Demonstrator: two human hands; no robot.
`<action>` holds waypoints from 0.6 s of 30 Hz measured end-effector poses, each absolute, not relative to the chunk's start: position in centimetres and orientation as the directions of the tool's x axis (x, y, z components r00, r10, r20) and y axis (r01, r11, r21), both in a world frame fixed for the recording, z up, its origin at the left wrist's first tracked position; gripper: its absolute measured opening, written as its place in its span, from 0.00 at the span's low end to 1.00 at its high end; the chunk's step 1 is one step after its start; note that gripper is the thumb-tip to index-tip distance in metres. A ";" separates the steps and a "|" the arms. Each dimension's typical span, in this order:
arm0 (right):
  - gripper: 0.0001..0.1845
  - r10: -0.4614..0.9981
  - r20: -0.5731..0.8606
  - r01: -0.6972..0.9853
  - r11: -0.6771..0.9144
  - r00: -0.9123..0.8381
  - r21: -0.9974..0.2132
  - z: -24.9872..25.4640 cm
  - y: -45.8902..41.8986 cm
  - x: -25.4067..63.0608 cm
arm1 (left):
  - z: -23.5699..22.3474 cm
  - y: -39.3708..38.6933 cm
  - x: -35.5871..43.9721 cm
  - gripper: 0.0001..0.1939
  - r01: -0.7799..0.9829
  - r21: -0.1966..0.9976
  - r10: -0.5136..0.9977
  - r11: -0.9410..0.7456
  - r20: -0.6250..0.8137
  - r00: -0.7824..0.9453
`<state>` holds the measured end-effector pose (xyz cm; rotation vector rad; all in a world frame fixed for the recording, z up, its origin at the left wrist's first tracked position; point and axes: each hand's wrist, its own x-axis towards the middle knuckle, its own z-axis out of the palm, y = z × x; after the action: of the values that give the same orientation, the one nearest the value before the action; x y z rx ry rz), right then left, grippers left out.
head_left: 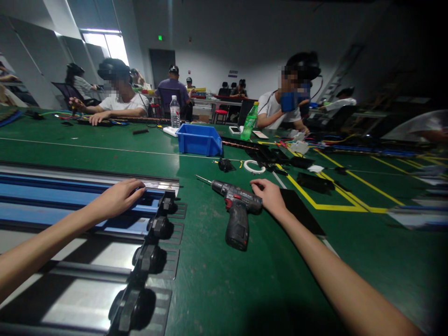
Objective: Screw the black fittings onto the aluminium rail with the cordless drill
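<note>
My left hand [121, 197] lies over the far end of a long assembly of blue and silver metal rails [70, 212], its fingers stretched towards the right. Along that assembly's right end runs a row of round black fittings [150, 258] with slotted flat tabs [170, 263]. A black and red cordless drill [238, 205] rests on its side on the green table, its long thin bit pointing left. Just right of the drill's rear is my right hand [269, 193], fingers bent; whether it touches the drill I cannot tell. A dark flat sheet [301, 212] lies beside that wrist.
Beyond the drill stand a blue plastic bin [199, 140], a clear water bottle [174, 112] and a green bottle [249, 122]. A white ring [254, 167] and black parts [311, 182] lie near yellow tape lines. Co-workers sit across the table.
</note>
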<state>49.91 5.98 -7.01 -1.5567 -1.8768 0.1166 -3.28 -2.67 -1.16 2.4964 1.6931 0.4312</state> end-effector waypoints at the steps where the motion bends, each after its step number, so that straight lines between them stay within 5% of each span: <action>1: 0.11 0.896 0.442 0.838 0.275 -0.045 -0.472 -7.0 6.0 49.9 | -1.2 -2.7 -3.3 0.25 0.895 0.234 0.922 -0.379 0.180 0.343; 18: 0.12 0.871 0.487 0.838 0.310 -0.062 -0.448 -7.8 6.6 50.5 | -1.2 -2.6 -3.3 0.27 0.893 0.230 0.920 -0.387 0.168 0.355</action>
<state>50.46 6.59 -7.82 -1.5179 -1.8843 0.0605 -3.31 -2.60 -1.21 2.5035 1.6801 0.4117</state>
